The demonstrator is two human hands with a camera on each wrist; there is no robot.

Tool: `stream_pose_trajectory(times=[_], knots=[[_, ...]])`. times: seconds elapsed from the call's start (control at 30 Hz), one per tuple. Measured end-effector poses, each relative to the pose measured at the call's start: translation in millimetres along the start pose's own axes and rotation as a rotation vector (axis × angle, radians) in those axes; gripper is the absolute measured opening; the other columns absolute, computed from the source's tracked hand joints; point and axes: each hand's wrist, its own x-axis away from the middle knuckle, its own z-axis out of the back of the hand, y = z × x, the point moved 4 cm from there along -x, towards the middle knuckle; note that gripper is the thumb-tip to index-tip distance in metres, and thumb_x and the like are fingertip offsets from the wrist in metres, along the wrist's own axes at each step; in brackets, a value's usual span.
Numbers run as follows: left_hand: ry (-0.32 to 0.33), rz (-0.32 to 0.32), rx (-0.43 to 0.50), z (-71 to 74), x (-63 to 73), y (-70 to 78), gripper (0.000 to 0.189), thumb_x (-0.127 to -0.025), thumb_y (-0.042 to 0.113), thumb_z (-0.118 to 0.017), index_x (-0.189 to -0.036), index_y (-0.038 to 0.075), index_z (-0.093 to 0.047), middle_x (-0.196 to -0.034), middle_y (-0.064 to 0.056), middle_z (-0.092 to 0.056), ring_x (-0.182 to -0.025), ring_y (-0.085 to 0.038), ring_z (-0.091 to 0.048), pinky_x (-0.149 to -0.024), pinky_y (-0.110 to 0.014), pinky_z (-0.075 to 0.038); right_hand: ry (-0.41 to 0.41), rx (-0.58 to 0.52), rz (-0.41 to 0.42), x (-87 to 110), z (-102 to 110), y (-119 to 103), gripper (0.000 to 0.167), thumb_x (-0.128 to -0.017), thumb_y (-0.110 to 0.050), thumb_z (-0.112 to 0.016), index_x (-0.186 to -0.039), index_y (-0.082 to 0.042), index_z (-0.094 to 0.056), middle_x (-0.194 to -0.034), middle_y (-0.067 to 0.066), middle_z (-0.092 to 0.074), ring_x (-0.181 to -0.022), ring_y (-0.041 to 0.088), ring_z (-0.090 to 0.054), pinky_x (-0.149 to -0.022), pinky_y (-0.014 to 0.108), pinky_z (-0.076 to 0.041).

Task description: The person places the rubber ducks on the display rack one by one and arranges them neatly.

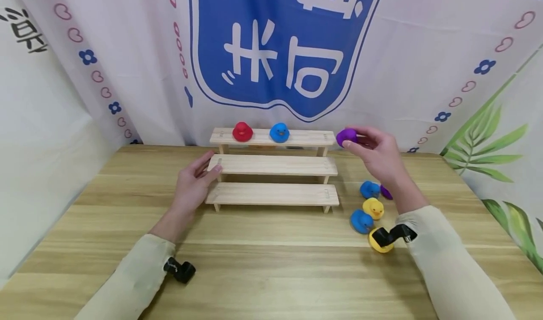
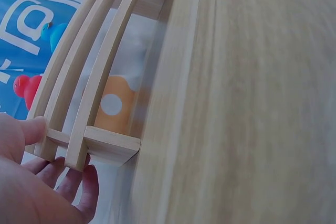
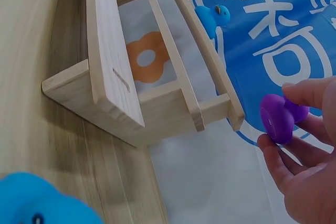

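A three-tier wooden stand [image 1: 271,165] stands at the back of the table. My left hand [image 1: 195,181] grips its left end; in the left wrist view the thumb lies on a tier and the fingers curl round its edge. A purple rubber duck [image 1: 347,136] is pinched in my right hand [image 1: 379,154], just beyond the top tier's right end and apart from it. On that top tier sit a red rubber duck [image 1: 242,132] at the left and a blue rubber duck [image 1: 279,133] near the middle.
Right of the stand lie several ducks: a blue duck [image 1: 370,189], a partly hidden purple duck [image 1: 386,192], a yellow duck [image 1: 373,208], another blue duck [image 1: 362,221] and another yellow duck [image 1: 381,241] under the right wrist camera. A printed curtain [image 1: 407,51] hangs behind.
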Motion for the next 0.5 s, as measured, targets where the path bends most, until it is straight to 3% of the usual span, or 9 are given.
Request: stream_pose_trajectory(times=[0.23,0.5], knots=[[0.007,0.008,-0.004,-2.1,0.1,-0.2,0.066,-0.105,0.029,-0.069,-0.164,0.024,-0.04,-0.175,-0.002,-0.032,-0.159,-0.023,-0.037,-0.132,-0.039,-0.034,-0.018,-0.028,-0.002,-6.9,-9,-7,0.054,-0.102,-0.039,-0.071,-0.151,-0.019,-0.059,-0.151,0.008,-0.06,-0.136,0.026,-0.06,-0.114,0.039,-0.056],[0.014,0.022,-0.002,-1.4,1.7,2.9,0.068,-0.105,0.032,-0.069,-0.165,0.022,-0.038,-0.175,-0.003,-0.032,-0.159,-0.024,-0.037,-0.133,-0.039,-0.033,-0.035,-0.054,0.045,-18.5,-21,-17,0.049,-0.103,-0.032,-0.072,-0.148,-0.017,-0.062,-0.148,0.01,-0.062,-0.133,0.027,-0.062,-0.108,0.032,-0.059]])
